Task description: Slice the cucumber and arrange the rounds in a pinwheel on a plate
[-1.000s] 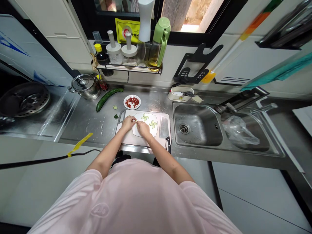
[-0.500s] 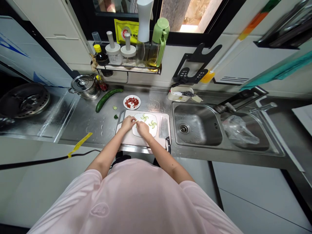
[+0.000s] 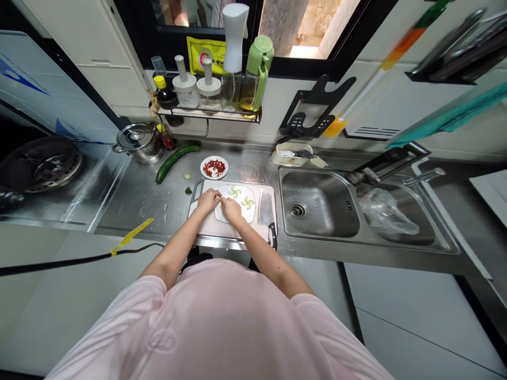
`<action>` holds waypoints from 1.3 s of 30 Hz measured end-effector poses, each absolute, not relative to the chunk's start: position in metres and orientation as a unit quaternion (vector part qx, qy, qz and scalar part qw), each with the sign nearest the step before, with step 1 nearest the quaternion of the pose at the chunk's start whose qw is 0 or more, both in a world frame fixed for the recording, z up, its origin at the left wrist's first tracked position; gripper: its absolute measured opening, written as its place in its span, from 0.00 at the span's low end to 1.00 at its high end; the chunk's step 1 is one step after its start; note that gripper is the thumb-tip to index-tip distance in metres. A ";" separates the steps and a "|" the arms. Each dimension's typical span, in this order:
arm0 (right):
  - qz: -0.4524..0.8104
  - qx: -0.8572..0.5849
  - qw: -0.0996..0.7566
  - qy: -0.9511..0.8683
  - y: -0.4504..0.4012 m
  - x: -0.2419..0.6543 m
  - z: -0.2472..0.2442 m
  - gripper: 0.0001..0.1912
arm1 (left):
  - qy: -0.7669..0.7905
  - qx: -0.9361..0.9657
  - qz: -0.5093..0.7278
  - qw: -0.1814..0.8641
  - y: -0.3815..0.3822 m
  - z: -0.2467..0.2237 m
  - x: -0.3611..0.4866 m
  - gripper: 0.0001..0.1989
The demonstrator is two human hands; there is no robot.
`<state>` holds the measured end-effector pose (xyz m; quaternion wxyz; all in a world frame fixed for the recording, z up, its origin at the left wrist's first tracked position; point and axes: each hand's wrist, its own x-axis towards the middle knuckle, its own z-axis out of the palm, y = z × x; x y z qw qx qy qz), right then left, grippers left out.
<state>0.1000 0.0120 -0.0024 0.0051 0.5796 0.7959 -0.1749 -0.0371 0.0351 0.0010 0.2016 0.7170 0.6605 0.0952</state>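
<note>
My left hand (image 3: pixel 208 201) and my right hand (image 3: pixel 231 210) meet with their fingertips together over the left part of a white oval plate (image 3: pixel 240 217). What the fingers pinch is hidden. Two fans of thin cucumber slices (image 3: pixel 247 202) lie on the plate, and another fan (image 3: pixel 234 191) sits just beyond my right hand. The plate rests on a white cutting board (image 3: pixel 222 233), with a steel cleaver (image 3: pixel 265 207) lying at the board's right side. Beyond the board lie a whole cucumber (image 3: pixel 177 162), two loose cucumber slices (image 3: pixel 186 176) and a small plate of chopped red chili (image 3: pixel 214 168).
The steel counter is wet. A double steel sink (image 3: pixel 319 203) lies right of the board, with a plastic bag (image 3: pixel 388 212) in its far basin. A steel pot (image 3: pixel 138 143) and a gas burner (image 3: pixel 39 164) stand left. Bottles stand on a shelf (image 3: pixel 208 113) behind.
My hands have stayed almost still over the plate. The whole scene sits slightly differently in view, as the head camera has shifted a little.
</note>
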 end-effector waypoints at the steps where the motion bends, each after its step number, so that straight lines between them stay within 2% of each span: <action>1: -0.176 0.579 0.008 0.796 0.012 0.100 -0.002 0.18 | 0.661 0.717 0.092 0.201 0.035 0.001 -0.037 0.11; 13: -0.189 0.571 0.023 0.798 0.013 0.101 0.009 0.20 | 0.665 0.718 0.083 0.187 0.035 0.005 -0.034 0.11; 20: -0.195 0.577 -0.006 0.793 0.011 0.104 0.009 0.17 | 0.665 0.715 0.101 0.189 0.032 0.005 -0.032 0.11; 23: -0.203 0.586 -0.053 0.783 0.007 0.111 0.010 0.17 | 0.666 0.709 0.144 0.183 0.027 0.004 -0.032 0.12; 29: -0.243 0.604 -0.201 0.732 -0.008 0.142 0.015 0.18 | 0.709 0.643 0.232 0.173 0.003 0.000 -0.045 0.13; 34: -0.253 0.616 -0.324 0.672 -0.025 0.174 0.015 0.18 | 0.755 0.588 0.235 0.171 -0.016 -0.007 -0.064 0.14; 39: -0.252 0.639 -0.381 0.619 -0.043 0.196 0.014 0.17 | 0.775 0.566 0.224 0.169 -0.020 -0.010 -0.071 0.14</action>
